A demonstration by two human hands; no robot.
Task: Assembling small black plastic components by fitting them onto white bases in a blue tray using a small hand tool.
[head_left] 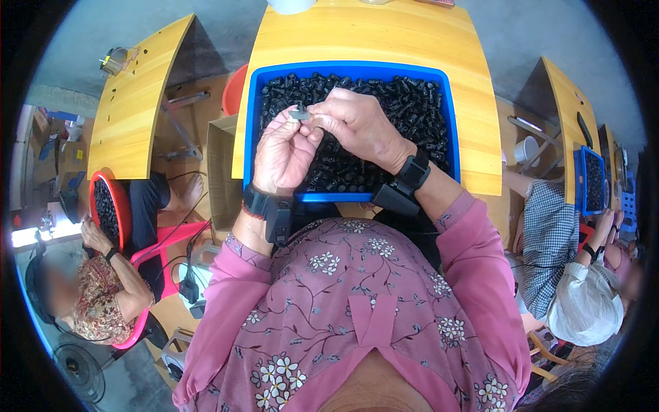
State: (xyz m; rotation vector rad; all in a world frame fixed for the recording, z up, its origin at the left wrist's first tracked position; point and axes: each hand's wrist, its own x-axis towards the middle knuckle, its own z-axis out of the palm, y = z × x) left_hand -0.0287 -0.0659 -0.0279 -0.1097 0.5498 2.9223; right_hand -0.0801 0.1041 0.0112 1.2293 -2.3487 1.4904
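Both my hands meet above the left part of a blue tray (453, 130) heaped with small black plastic parts (412, 103). Between the fingertips is a small dark grey part (299, 115), too small to name exactly. My left hand (285, 147), palm turned up, pinches it from below and the left. My right hand (357, 127) reaches in from the right, its thumb and forefinger closed at the part's right end. Whether the right fingers hold a second piece is hidden. Each wrist wears a black strap with a black box.
The tray sits on a yellow wooden table (473, 82), with a white container (291, 5) at its far edge. A cardboard box (221, 154) stands left below. Seated people work at both sides, one with a red basin (123, 206) of black parts, another near a blue tray (592, 180).
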